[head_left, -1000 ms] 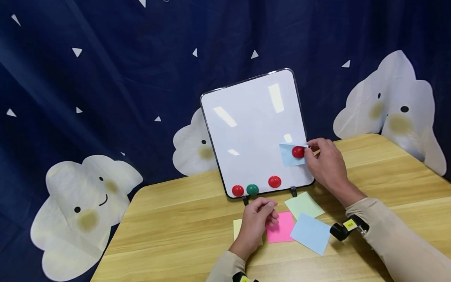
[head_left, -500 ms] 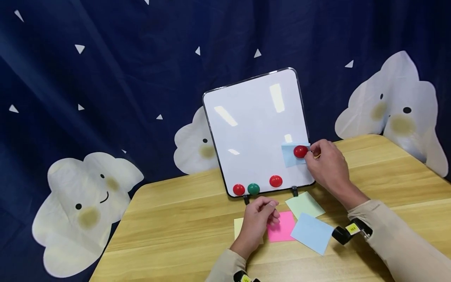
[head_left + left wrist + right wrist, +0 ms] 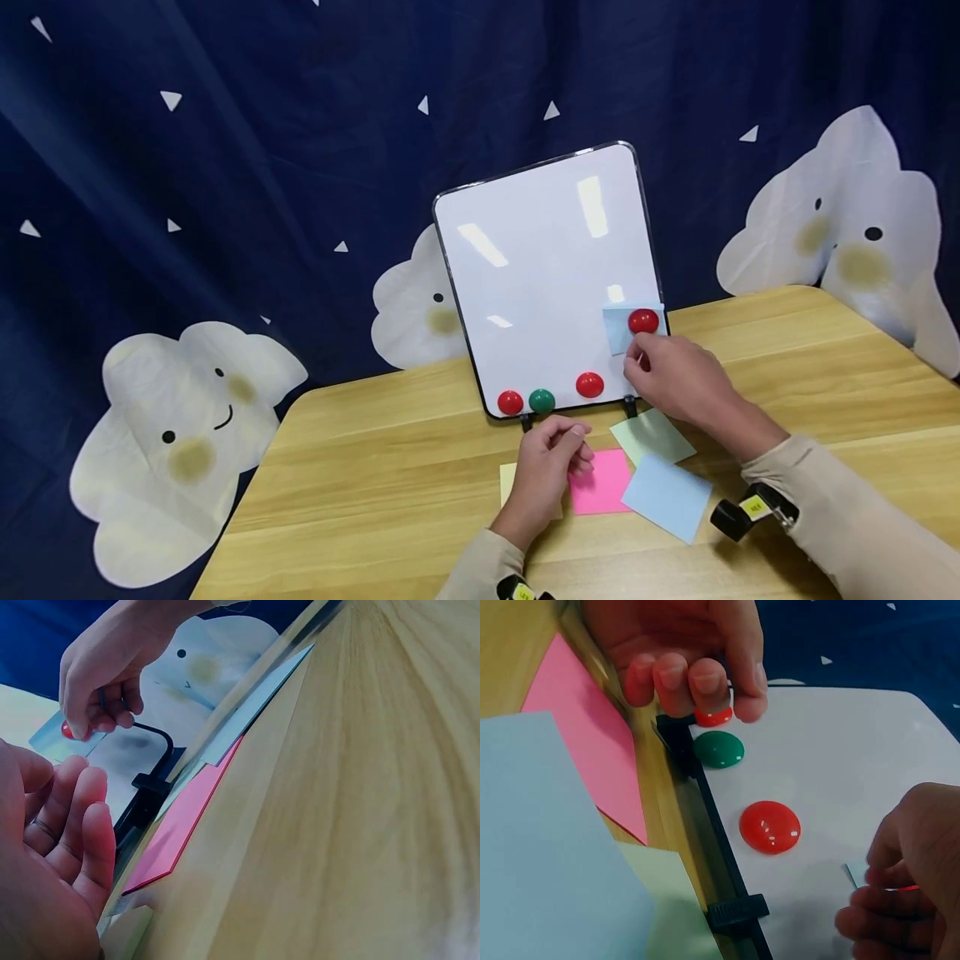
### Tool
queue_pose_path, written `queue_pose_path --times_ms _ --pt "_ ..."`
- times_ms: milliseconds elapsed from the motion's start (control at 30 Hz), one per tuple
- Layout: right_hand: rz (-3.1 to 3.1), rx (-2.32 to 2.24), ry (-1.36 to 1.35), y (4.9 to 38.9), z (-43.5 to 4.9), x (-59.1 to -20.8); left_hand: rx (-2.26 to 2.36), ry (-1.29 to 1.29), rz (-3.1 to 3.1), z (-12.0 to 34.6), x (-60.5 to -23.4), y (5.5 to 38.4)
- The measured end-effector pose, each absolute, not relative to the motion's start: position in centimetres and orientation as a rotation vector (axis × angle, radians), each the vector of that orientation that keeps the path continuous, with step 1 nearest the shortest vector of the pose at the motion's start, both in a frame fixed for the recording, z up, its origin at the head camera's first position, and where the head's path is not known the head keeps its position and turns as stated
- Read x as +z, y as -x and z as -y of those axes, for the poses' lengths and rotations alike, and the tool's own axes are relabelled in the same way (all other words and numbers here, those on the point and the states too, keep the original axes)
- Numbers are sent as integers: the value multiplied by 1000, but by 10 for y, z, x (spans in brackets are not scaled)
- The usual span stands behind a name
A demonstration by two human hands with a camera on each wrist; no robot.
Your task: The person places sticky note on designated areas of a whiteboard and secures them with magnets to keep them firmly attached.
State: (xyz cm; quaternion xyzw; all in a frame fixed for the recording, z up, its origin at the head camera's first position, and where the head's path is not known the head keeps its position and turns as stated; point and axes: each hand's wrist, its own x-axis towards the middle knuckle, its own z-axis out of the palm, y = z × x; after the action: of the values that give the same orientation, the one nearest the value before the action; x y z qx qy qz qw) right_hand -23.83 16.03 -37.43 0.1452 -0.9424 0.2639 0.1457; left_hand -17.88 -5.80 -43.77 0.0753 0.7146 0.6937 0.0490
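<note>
A light blue sticky note point(image 3: 617, 330) lies on the lower right of a small whiteboard point(image 3: 540, 275), with a red round magnet point(image 3: 643, 321) over it. Just below that magnet is my right hand point(image 3: 682, 379), its curled thumb and fingertips overlapping the note's lower edge; I cannot tell whether they pinch the paper. My left hand point(image 3: 543, 467) hovers loosely curled, holding nothing, in front of the board, over a pink sticky note point(image 3: 600, 483) and a partly covered yellow note point(image 3: 507, 479). In the right wrist view only a corner of the attached note point(image 3: 857, 873) shows beside the right fingers.
Along the board's bottom edge sit a red magnet point(image 3: 510, 402), a green magnet point(image 3: 542, 401) and another red magnet point(image 3: 589, 384). Black feet point(image 3: 630, 407) support the board. A pale green note point(image 3: 652, 435) and a blue note point(image 3: 667, 498) lie on the wooden table point(image 3: 360, 483).
My right hand has left the note's right edge and moved down and left to its lower edge. The note's top edge now looks straighter. My left hand stays in place.
</note>
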Motion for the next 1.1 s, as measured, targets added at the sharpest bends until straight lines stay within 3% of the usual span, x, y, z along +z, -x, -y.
queue_pose_path --times_ms 533,1100 --pt "3021 454 -741 227 -153 -376 2146 -186 -2179 67 -436 182" --pt "3112 216 -884 212 -144 -379 2124 -224 -2193 65 -435 181"
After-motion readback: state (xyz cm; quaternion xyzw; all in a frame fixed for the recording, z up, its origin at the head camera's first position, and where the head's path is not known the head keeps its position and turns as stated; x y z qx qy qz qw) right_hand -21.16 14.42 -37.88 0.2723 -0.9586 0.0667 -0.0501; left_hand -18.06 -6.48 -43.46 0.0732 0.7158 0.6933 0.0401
